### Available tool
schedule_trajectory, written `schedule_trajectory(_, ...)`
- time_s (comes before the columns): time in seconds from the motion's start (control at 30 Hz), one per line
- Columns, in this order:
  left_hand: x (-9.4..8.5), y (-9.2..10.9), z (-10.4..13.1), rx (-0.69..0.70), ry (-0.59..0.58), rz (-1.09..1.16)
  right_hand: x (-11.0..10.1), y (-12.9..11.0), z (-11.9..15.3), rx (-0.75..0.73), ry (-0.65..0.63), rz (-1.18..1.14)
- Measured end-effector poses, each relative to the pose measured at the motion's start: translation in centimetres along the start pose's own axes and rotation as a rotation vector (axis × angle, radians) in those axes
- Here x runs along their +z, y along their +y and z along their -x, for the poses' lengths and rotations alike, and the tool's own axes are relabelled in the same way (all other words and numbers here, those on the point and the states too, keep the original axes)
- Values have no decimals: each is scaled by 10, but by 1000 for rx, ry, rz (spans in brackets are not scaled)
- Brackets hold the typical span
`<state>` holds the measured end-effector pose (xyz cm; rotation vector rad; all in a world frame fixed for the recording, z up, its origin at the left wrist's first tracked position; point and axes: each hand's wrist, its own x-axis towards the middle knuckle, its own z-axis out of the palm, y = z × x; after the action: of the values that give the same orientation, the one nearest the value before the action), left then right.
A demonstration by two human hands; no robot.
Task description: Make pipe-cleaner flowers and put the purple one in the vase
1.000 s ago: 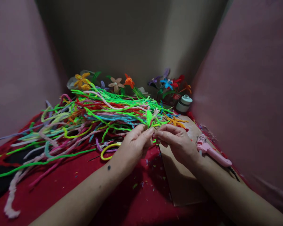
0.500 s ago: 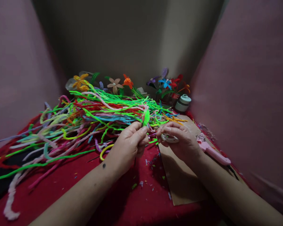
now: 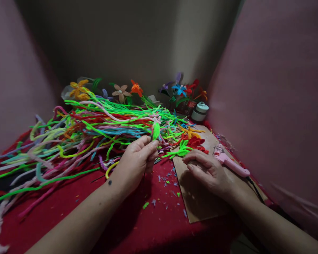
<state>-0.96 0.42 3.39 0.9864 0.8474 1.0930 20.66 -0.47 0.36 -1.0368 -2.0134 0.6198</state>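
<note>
My left hand [image 3: 141, 155] is closed, thumb against fingers, pinching a bright green fuzzy pipe-cleaner piece [image 3: 156, 130] that stands upright, with pale pink at its top. A thin dark stem shows below the fist. To the right, my right hand [image 3: 208, 171] hovers over the brown cardboard [image 3: 194, 201] with its fingers curled inward; what they hold, if anything, is hidden in the palm. Just beyond its fingertips lie a green pipe-cleaner piece [image 3: 182, 150] and a red pipe-cleaner flower [image 3: 196, 141].
A large heap of coloured pipe cleaners [image 3: 108, 120] spreads across the red cloth [image 3: 100, 211]. A pink glue gun [image 3: 231, 165] lies at the right with its cord. Finished flowers [image 3: 122, 92] and a small pale jar [image 3: 200, 111] stand at the back. Clippings dot the cloth.
My right hand has drawn back toward me, uncovering the green piece and red flower. The white ring-shaped roll in its fingers is out of sight now. My left hand keeps its pinch.
</note>
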Motion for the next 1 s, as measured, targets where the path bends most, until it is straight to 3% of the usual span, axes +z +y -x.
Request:
schedule_trajectory(0.13, 0, -1, -2, -3, 7, -15, -2, 5, 16, -47, -3, 124)
schedule_trajectory(0.3, 0, -3, -2, -27, -8, 4, -4, 12, 31, -11, -25, 43)
schedule_trajectory(0.4, 2, -5, 0, -64, -82, 9, -2, 6, 34, -6, 6, -130)
schedule_trajectory(0.57, 11, -10, 7, -128, -223, -93, 10, -8, 29, 108, 90, -688)
schedule_trajectory(0.77, 27, -11, 14, 96, -331, -356, 23, -20, 18, 256, 141, -1056)
schedule_trajectory(1.0, 23, -23, 17, 402, -251, -691, 32, -20, 16, 297, 138, -1005)
